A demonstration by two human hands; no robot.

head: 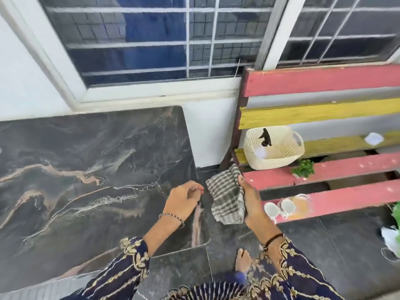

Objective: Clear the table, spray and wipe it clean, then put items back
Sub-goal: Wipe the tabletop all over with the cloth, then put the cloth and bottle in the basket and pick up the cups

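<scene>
The dark marble table fills the left of the view with a bare top. My right hand grips a grey-and-white checked cloth, which hangs crumpled just past the table's right edge. My left hand hovers over the table's right edge with curled fingers and nothing in it, a short gap from the cloth. Two white cups lie on an orange tray on the lowest pink plank of the rack to the right.
A slatted pink and yellow wooden rack stands at the right. It bears a woven white basket with a dark figurine, a small green plant and a white item. A barred window is behind. My bare foot rests on dark floor tiles.
</scene>
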